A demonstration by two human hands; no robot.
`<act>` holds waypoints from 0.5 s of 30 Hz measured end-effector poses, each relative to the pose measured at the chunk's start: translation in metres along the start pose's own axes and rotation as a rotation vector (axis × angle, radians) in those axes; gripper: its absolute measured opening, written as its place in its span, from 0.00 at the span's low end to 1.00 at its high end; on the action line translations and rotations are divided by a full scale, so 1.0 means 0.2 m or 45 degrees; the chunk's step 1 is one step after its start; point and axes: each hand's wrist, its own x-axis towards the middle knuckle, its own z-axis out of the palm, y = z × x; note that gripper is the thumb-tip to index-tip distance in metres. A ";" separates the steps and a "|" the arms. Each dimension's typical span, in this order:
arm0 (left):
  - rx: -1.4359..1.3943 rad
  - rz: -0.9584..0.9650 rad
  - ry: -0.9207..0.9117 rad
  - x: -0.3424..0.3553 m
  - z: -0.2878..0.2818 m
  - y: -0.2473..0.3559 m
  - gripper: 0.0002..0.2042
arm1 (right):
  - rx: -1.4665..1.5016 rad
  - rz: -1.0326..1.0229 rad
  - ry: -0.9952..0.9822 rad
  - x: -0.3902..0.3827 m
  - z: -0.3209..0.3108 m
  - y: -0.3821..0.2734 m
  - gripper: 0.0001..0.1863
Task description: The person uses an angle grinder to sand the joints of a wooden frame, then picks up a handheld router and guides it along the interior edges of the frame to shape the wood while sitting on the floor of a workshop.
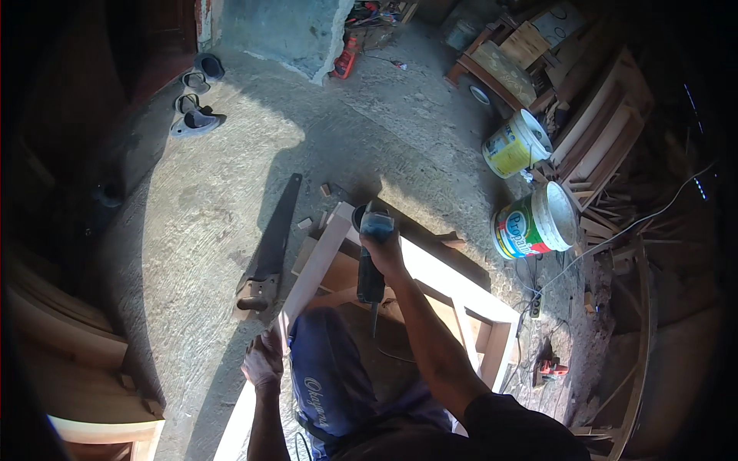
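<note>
A pale wooden frame [313, 270] lies around my bent legs, its far corner straight ahead of me. My right hand [383, 250] is closed round an angle grinder [371, 280] with a dark body. Its round disc [358, 217] is at the far corner of the frame; whether the disc touches the wood, I cannot tell. The cord trails back from the tool's near end. My left hand [264, 359] grips the frame's left rail, fingers bent over it. Just left of the frame, a handsaw [275, 238] lies on the floor, with its wooden handle towards me.
Two paint buckets [516, 144] stand at the right, with stacked wooden panels [603, 131] behind. A thin cable [615, 234] runs to a power strip [535, 307]. A red tool [552, 369] lies at the near right. Sandals [196, 123] sit far left. Small wood offcuts [305, 223] lie by the frame.
</note>
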 end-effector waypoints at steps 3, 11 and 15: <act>0.040 0.039 0.099 -0.02 0.01 0.01 0.29 | -0.041 0.083 0.087 -0.11 -0.13 0.07 0.50; -0.066 0.187 0.124 -0.08 0.00 0.06 0.35 | 0.019 0.219 0.324 -0.38 -0.85 0.54 0.51; -0.099 0.198 0.120 -0.08 0.03 0.06 0.36 | 0.132 -0.049 0.465 -0.51 -1.16 0.92 0.43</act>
